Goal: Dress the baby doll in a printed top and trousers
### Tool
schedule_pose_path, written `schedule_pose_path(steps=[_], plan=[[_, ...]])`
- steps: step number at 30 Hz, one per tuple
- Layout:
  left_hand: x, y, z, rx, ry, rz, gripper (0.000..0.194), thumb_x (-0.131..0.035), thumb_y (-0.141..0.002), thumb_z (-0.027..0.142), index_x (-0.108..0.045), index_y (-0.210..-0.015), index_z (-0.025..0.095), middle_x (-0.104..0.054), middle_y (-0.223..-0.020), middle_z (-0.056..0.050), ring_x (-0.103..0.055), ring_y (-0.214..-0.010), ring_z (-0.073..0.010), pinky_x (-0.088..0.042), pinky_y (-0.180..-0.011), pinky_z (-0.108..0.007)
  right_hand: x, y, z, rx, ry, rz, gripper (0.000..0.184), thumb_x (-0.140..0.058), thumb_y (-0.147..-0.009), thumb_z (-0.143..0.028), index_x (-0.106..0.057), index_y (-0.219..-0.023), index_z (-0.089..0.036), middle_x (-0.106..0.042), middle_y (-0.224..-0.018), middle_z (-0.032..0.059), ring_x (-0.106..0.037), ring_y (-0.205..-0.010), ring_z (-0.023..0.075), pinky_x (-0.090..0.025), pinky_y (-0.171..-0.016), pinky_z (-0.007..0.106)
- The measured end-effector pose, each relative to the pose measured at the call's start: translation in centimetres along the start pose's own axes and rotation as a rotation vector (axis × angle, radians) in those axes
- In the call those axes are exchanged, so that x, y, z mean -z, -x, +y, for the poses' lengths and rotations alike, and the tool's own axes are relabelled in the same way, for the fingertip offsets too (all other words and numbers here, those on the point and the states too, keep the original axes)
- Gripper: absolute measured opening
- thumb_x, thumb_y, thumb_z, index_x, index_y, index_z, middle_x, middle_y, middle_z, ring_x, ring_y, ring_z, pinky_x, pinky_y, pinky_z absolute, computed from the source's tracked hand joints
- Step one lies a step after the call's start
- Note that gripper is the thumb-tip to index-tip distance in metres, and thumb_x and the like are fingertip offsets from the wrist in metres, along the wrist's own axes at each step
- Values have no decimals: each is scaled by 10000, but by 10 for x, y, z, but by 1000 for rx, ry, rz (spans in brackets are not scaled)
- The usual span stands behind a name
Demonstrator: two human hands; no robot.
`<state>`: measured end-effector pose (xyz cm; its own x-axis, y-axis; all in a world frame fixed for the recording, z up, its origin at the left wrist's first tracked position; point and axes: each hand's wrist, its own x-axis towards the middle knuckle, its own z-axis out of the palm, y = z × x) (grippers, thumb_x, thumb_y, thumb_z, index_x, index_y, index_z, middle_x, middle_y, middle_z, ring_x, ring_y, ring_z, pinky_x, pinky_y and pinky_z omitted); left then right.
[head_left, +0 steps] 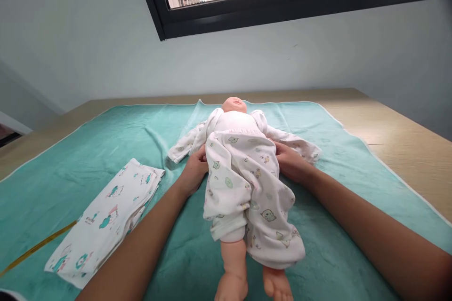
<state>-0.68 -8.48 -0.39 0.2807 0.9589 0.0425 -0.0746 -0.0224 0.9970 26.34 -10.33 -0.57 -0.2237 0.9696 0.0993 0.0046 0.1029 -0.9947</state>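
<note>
A baby doll (233, 270) lies on its back, its head (234, 104) towards the wall and its bare feet towards me. It wears a white top (240, 121) with printed sleeves spread out to both sides. White patterned baby pants (243, 174) cover its legs, the waistband up at the belly. At the waist's left side, my left hand (195, 169) is closed on the edge of the pants, fingertips partly hidden. My right hand (291, 162) grips the opposite side of the waist, its fingers partly behind the cloth.
A green blanket (116, 136) covers much of the wooden table (399, 150). To the left lies a folded white printed cloth (109, 216), with a yellow tape-like strip (38, 247) beside it. Behind the table are a wall (247, 63) and a dark-framed window (268, 4).
</note>
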Motion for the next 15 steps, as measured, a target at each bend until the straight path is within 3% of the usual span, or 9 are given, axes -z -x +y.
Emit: schedule_pose_path(steps=[4, 8, 15], plan=[[-8, 3, 7, -46, -22, 83, 198, -731, -673, 236, -700, -855, 166, -686, -835, -2, -582, -729, -137, -482, -654, -237, -1, -2, 6, 58, 112, 74, 449, -814, -690, -333, -727, -1130, -334, -393, -1554, -29, -355, -1432, 306, -414, -1117, 389], [-12, 5, 11, -70, -22, 142, 175, -722, -641, 176, -689, -813, 167, -675, -784, 5, -573, -707, -131, -469, -639, -225, -2, -1, 4, 104, 224, 146, 474, -852, -660, -360, -743, -1122, -342, -209, -1634, -79, -254, -1482, 325, -361, -1165, 392], [-11, 3, 12, -97, -121, 154, 78, -678, -688, 169, -602, -690, 187, -612, -711, 13, -537, -678, -131, -441, -602, -230, -10, 1, -5, 100, 80, 69, 475, -857, -664, -426, -740, -1121, -371, -479, -1504, -47, -280, -1472, 338, -307, -1189, 469]])
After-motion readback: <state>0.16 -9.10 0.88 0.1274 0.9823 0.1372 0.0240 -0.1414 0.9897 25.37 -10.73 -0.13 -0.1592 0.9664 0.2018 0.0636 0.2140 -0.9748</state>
